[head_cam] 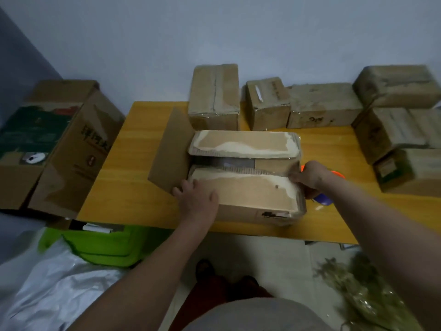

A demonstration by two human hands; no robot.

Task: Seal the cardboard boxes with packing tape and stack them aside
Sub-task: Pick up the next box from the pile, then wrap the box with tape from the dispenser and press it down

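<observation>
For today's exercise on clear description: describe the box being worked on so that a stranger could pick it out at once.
Start at the yellow table against the pale wall. Sealed boxes line its far edge and right side; the box being worked on lies nearest the person, under both hands. Unlike its neighbours, its two top flaps have a gap between them and its left end flap sticks out open.

1 head-worn view, close, angled forward and down onto the table (143,206).

Green bin (112,244), dried plants (365,295)
</observation>
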